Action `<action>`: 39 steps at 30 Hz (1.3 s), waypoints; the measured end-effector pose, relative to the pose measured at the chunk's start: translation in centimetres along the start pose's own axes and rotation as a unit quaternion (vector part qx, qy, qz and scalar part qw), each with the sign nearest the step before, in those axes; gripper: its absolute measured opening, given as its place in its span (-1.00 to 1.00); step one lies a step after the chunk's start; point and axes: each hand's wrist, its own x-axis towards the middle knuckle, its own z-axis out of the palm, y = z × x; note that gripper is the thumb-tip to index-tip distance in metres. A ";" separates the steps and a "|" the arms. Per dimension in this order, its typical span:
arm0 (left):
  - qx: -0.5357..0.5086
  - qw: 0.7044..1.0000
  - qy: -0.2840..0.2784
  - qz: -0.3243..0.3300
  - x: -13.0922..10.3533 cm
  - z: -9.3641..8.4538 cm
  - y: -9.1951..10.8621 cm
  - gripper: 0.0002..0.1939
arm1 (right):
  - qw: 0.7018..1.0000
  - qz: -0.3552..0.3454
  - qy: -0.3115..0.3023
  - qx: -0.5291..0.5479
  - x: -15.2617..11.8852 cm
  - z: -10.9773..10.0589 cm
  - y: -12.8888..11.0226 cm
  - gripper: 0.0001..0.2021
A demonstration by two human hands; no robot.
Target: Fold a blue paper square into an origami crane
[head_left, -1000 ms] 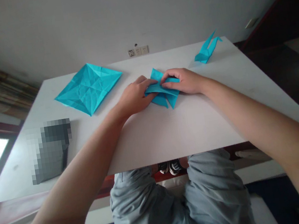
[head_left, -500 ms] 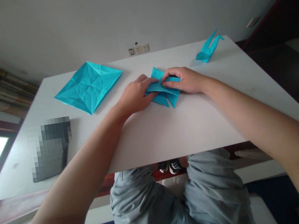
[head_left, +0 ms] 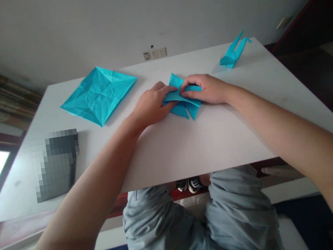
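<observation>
A partly folded sheet of turquoise origami paper (head_left: 182,101) lies on the table between my hands, with several pointed flaps spread out from its middle. My left hand (head_left: 153,104) grips its left side, thumb below and fingers above a raised fold. From the right, my right hand (head_left: 206,89) pinches the paper near its centre between thumb and index finger. The fingertips cover part of the middle folds.
A creased turquoise paper square (head_left: 99,95) lies flat to the left. At the back right stands a folded paper crane (head_left: 234,54). A dark, pixelated flat object (head_left: 58,166) rests at the left of the white table (head_left: 195,150). Wall sockets (head_left: 154,54) sit behind.
Both hands keep almost the same hold on the folded paper. The view has shifted very slightly; nothing on the table has visibly moved.
</observation>
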 end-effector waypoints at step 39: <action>0.001 1.000 -0.014 -0.011 -0.1 0.0 0.5 -0.41 | 1.000 0.026 0.002 -0.006 0.0 0.0 -0.5 -0.70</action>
